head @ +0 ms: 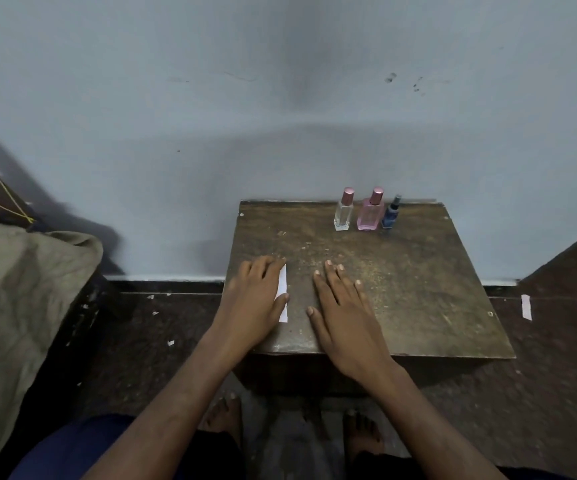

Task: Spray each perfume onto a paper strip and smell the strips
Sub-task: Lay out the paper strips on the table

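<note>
Hands lie flat on a worn brown table (418, 289), and nothing has been sprayed yet as far as the scene shows. The left hand (256, 299) rests palm down with fingers straight and close together, covering most of a white paper strip (283, 292); only the strip's right edge shows past the thumb and index finger, so I cannot tell whether more strips sit beneath it. Pressing it flat probably keeps the light paper from sliding or curling before it is picked up. The right hand (344, 306) lies just beside the strip, apart from it, fingers straight and slightly spread, holding nothing; it looks free to reach for a bottle. Three bottles stand upright in a row at the far edge against the wall (280, 98), well apart from both hands: a clear bottle (343, 213) with a pink cap, a pink bottle (371, 213) just beside it, and a small blue bottle (391, 214) at the right end. Lined up like that they can be taken one by one, likely by the right hand, while the left lifts the strip. Another strip-like scrap (526, 307) lies on the dark floor (557, 393) to the right of the table, and a few white bits dot the floor at left, near a grey cloth (20, 306)
</note>
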Demonstrator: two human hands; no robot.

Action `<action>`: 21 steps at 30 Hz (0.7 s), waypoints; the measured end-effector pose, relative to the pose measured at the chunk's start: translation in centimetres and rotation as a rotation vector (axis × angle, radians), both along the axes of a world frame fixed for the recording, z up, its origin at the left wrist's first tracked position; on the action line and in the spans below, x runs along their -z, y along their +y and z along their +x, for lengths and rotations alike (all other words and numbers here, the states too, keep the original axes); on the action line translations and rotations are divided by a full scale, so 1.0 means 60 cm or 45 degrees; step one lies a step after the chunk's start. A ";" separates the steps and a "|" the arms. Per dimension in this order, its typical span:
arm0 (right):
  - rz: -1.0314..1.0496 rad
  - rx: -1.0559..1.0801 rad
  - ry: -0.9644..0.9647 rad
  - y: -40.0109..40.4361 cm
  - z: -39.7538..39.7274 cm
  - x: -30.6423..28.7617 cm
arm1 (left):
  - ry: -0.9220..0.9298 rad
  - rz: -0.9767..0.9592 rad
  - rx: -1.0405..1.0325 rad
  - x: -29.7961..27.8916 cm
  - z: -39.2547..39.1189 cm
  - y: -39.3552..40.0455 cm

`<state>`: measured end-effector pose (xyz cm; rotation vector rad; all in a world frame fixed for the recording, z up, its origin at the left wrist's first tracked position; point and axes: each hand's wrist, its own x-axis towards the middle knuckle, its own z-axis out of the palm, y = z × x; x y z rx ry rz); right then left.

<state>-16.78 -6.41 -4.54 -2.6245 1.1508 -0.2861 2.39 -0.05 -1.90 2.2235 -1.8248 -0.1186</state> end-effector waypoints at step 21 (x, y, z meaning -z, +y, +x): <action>0.107 -0.033 0.020 0.003 -0.009 -0.033 | 0.196 -0.092 -0.088 -0.009 -0.008 -0.002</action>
